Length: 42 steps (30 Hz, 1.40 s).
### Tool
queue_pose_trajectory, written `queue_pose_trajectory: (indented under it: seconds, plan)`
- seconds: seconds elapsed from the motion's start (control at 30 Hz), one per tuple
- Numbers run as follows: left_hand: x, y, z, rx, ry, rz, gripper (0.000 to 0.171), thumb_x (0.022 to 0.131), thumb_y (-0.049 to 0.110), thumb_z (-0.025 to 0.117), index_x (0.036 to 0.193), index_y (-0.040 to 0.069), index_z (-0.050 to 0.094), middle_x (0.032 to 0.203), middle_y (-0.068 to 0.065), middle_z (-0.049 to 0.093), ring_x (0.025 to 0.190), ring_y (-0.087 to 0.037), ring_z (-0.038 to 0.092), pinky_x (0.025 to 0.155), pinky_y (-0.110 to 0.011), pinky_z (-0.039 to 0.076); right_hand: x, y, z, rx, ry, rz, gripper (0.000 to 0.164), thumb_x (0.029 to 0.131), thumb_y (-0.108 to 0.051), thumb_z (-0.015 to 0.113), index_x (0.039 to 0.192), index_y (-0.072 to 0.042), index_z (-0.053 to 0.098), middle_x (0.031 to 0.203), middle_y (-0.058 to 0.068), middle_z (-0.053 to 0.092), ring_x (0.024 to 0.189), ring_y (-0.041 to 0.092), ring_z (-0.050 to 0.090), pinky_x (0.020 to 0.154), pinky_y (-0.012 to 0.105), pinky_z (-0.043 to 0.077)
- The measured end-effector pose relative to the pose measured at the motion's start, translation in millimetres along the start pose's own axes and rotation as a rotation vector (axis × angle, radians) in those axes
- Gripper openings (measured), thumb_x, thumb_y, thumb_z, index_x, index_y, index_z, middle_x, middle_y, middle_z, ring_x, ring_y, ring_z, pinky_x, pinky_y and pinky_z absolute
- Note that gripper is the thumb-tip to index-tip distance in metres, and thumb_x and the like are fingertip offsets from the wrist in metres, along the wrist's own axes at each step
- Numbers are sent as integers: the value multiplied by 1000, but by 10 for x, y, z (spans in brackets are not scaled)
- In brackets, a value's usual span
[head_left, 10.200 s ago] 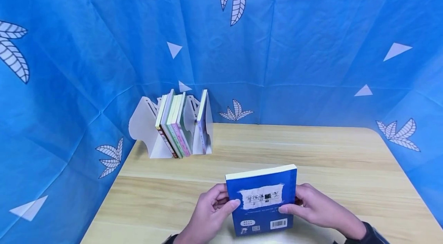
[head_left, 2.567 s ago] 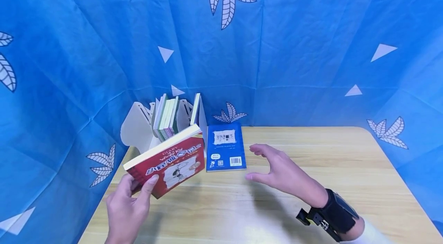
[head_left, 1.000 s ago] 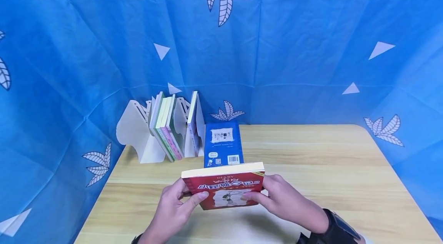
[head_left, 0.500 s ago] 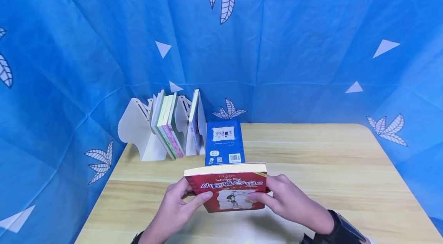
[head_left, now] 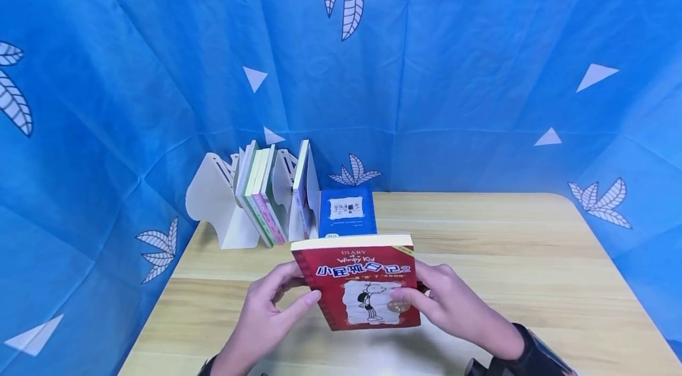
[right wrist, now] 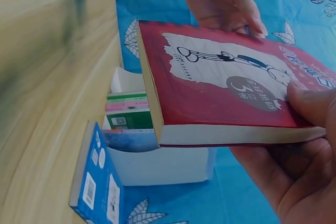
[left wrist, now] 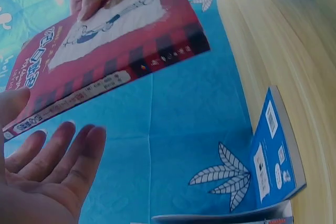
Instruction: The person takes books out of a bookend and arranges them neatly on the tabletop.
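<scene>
A red paperback book [head_left: 362,290] with a cartoon figure on its cover is held up, tilted, above the table. My right hand [head_left: 453,305] grips its right side, thumb on the front cover and fingers behind. At the spine side is my left hand [head_left: 266,311], thumb by the cover's edge. In the left wrist view, the left hand's fingers [left wrist: 79,156] are spread loosely, apart from the spine. A blue book [head_left: 346,210] lies back cover up on the table behind the red one, which partly hides it.
Left of the blue book, a white book rack [head_left: 210,198] holds several thin books [head_left: 261,192] and one more in its right compartment. The wooden table [head_left: 479,246] meets a blue patterned cloth [head_left: 469,68] at the back and left.
Ten seconds ago both hands held the blue book; now it lies beside the rack. The red book came left-handed to the middle, the right hand took hold, and the left grip has just loosened.
</scene>
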<state>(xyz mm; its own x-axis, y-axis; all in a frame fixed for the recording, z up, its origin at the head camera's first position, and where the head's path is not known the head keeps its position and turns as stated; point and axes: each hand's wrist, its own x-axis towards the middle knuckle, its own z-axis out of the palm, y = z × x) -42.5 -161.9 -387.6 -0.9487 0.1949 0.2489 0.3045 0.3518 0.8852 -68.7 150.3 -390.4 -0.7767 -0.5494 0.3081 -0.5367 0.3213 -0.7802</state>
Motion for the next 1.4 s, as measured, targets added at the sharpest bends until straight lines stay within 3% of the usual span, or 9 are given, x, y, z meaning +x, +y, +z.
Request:
queue_pose_trajectory:
  seconds: [0.23,0.4,0.63,0.73,0.9,1.03,1.13,1.27,1.4]
  plan:
    - [68,-123,-41,-50,104,177,51,89,-7,75,136,9,62,131,-13,72,113,-16,73,100,-22,60,-9,15,-36,29,57,60,35,100,-17,69,133,-8,64,111,8,80,92,4,75,72,21,65]
    - [148,-229,-89,66,205,241,57,85,-10,78,137,4,61,134,-19,70,119,-4,68,103,-18,56,-14,2,-88,46,109,162,33,99,-19,70,130,-7,66,110,9,80,88,3,74,72,21,64]
    - [261,-371,-235,121,388,75,50,92,0,75,139,6,59,139,-11,67,120,4,62,109,-10,49,4,27,-195,80,168,233,36,98,-17,71,131,-3,65,111,12,79,86,6,76,71,22,65]
    - [313,-463,-319,163,454,33,48,95,4,73,141,7,58,141,-8,66,120,2,62,108,-8,47,22,57,-243,95,186,272,35,99,-16,70,130,-1,64,111,13,79,86,6,76,72,22,65]
    - [402,-649,-435,242,517,1,53,98,11,71,147,8,52,148,-8,61,128,-15,61,108,-6,44,51,107,-315,109,213,342,35,101,-18,68,131,0,63,112,15,79,85,6,76,73,24,65]
    - [449,-753,-516,212,518,-63,56,102,20,67,152,10,46,153,-8,55,137,-27,54,109,-5,41,86,140,-367,129,222,415,40,102,-24,67,135,-1,61,115,17,78,88,9,76,75,23,65]
    - [492,-814,-577,170,509,-110,56,105,26,61,156,11,40,157,-6,49,141,-27,50,116,-16,43,114,164,-400,141,232,455,41,103,-27,66,134,-1,60,115,17,78,88,10,76,75,24,65]
    - [554,-914,-646,123,494,-162,59,109,33,52,161,13,31,163,-5,42,148,-27,44,125,-41,42,154,213,-452,143,239,470,41,104,-29,64,134,-1,60,113,17,78,87,9,76,75,24,65]
    - [645,-1027,-701,82,458,-200,65,111,38,45,166,18,19,170,-4,34,155,-27,37,128,-51,35,183,278,-517,145,232,483,45,104,-32,64,136,0,58,115,18,77,87,11,76,75,25,65]
